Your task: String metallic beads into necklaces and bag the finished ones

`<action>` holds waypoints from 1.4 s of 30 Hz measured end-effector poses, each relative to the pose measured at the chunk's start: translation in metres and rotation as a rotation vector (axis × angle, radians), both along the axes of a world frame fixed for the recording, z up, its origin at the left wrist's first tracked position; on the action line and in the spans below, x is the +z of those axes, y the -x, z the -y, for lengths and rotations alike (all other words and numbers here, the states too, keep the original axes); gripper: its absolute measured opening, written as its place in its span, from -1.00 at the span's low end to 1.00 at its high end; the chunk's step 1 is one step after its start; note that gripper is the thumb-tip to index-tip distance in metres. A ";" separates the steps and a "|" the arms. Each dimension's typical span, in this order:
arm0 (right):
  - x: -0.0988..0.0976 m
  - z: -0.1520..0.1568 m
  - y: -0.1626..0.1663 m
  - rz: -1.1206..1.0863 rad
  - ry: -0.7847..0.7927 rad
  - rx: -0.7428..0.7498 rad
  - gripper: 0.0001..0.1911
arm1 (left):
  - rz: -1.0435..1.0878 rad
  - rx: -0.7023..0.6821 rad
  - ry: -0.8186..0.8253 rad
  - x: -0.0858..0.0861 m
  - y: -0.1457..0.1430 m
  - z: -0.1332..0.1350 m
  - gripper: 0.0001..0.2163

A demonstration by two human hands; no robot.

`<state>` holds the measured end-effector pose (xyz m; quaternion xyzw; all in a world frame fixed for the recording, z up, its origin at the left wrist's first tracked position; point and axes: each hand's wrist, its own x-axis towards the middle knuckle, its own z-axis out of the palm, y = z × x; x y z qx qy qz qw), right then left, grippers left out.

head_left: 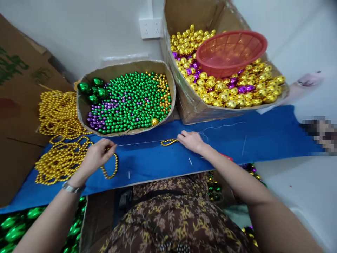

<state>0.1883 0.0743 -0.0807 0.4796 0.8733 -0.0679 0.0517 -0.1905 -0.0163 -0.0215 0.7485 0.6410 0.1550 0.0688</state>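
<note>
Work surface with gold bead strands, seen from the wearer's head. A blue-covered table [152, 163] spans the view. On its far side, to the right, stands a tall cardboard box [191, 110] of shiny gold beads mixed with some purple ones; a red plastic basket [229, 66] rests tilted on them. Just beside it, to the left, a lower carton [155, 66] contains mostly green beads, with purple toward its left and gold along its right. Heaped strands of gold beads [60, 161] lie at the table's left end, near this carton.

The left hand [97, 156] has thumb and forefinger pressed together, pinching a thin thread [139, 143] that runs nearly straight toward the right hand [191, 141]. The right hand's fingertips pinch the near end of a short gold bead loop [168, 142], which lies over the blue cover, in front of the two boxes. A second gold bead loop [116, 168] curves below the left hand; whether that hand also grips it cannot be told. A wristwatch [73, 187] encircles the left wrist.
</note>
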 end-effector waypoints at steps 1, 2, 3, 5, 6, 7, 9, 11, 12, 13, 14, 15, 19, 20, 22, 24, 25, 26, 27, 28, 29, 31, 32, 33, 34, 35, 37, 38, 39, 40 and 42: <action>0.002 -0.004 -0.022 0.037 -0.016 -0.048 -0.67 | -0.042 0.039 -0.013 0.002 0.009 -0.001 -0.79; 0.003 -0.007 -0.042 0.070 -0.031 -0.095 -0.66 | -0.084 0.072 -0.027 0.003 0.015 -0.003 -0.80; 0.004 -0.011 -0.061 0.100 -0.047 -0.146 -0.65 | -0.126 0.102 -0.049 0.005 0.018 -0.004 -0.81; 0.006 -0.019 -0.094 0.170 -0.083 -0.278 -0.61 | -0.192 0.141 -0.098 0.006 0.019 -0.008 -0.81; 0.006 -0.023 -0.108 0.200 -0.091 -0.349 -0.60 | -0.221 0.157 -0.128 0.007 0.017 -0.010 -0.80; 0.007 -0.027 -0.121 0.218 -0.095 -0.416 -0.60 | -0.251 0.179 -0.168 0.007 0.015 -0.012 -0.79; 0.010 -0.033 -0.143 0.235 -0.094 -0.526 -0.61 | -0.304 0.231 -0.260 0.007 0.011 -0.015 -0.77; 0.013 -0.034 -0.158 0.235 -0.096 -0.592 -0.61 | -0.335 0.247 -0.331 0.004 0.007 -0.018 -0.75; 0.015 -0.032 -0.163 0.233 -0.098 -0.605 -0.60 | -0.343 0.231 -0.355 0.003 0.006 -0.019 -0.74; 0.016 -0.027 -0.166 0.227 -0.098 -0.606 -0.58 | -0.347 0.202 -0.371 0.001 0.005 -0.020 -0.74; 0.017 -0.020 -0.167 0.219 -0.095 -0.596 -0.57 | -0.347 0.170 -0.386 -0.001 0.004 -0.021 -0.75; 0.017 -0.011 -0.167 0.210 -0.088 -0.571 -0.57 | -0.346 0.143 -0.400 -0.003 0.002 -0.021 -0.75; 0.013 0.039 -0.156 0.158 -0.005 -0.369 -0.69 | -0.309 0.085 -0.437 -0.005 -0.008 -0.023 -0.78; 0.010 0.053 -0.153 0.141 0.006 -0.306 -0.71 | -0.292 0.072 -0.439 -0.004 -0.010 -0.023 -0.79; 0.001 0.077 -0.147 0.110 -0.042 -0.183 -0.71 | -0.256 0.043 -0.454 -0.003 -0.015 -0.023 -0.80; -0.013 0.093 -0.143 0.097 -0.150 -0.098 -0.71 | -0.223 0.006 -0.494 -0.001 -0.018 -0.023 -0.81; -0.020 0.098 -0.143 0.090 -0.206 -0.072 -0.71 | -0.213 -0.013 -0.522 0.000 -0.019 -0.023 -0.82; -0.027 0.101 -0.143 0.084 -0.252 -0.051 -0.71 | -0.208 -0.031 -0.548 0.001 -0.020 -0.023 -0.82; -0.034 0.103 -0.144 0.079 -0.285 -0.031 -0.71 | -0.207 -0.042 -0.566 0.002 -0.020 -0.022 -0.83; -0.039 0.103 -0.145 0.075 -0.305 -0.013 -0.70 | -0.212 -0.044 -0.578 0.004 -0.021 -0.021 -0.84; -0.043 0.103 -0.146 0.076 -0.315 0.004 -0.68 | -0.223 -0.041 -0.584 0.006 -0.021 -0.020 -0.85; -0.047 0.100 -0.147 0.070 -0.318 0.017 -0.62 | -0.251 -0.025 -0.598 0.012 -0.021 -0.018 -0.86; -0.047 0.099 -0.146 0.054 -0.316 0.000 -0.62 | -0.264 -0.019 -0.608 0.015 -0.021 -0.017 -0.86; -0.045 0.096 -0.142 0.023 -0.306 -0.031 -0.62 | -0.276 -0.014 -0.620 0.018 -0.021 -0.016 -0.87; -0.042 0.093 -0.136 -0.025 -0.290 -0.070 -0.63 | -0.284 -0.014 -0.633 0.022 -0.021 -0.016 -0.87; -0.038 0.090 -0.128 -0.084 -0.267 -0.105 -0.64 | -0.289 -0.020 -0.648 0.025 -0.021 -0.017 -0.88; -0.027 0.082 -0.106 -0.212 -0.217 -0.142 -0.63 | -0.292 -0.042 -0.687 0.031 -0.023 -0.018 -0.89; -0.019 0.077 -0.093 -0.260 -0.199 -0.138 -0.63 | -0.293 -0.056 -0.707 0.033 -0.024 -0.019 -0.89; -0.011 0.071 -0.080 -0.285 -0.186 -0.132 -0.63 | -0.294 -0.071 -0.726 0.035 -0.025 -0.020 -0.90; -0.003 0.065 -0.066 -0.281 -0.174 -0.138 -0.64 | -0.296 -0.084 -0.744 0.037 -0.027 -0.021 -0.90; 0.012 0.053 -0.043 -0.202 -0.160 -0.157 -0.61 | -0.297 -0.104 -0.762 0.039 -0.029 -0.022 -0.92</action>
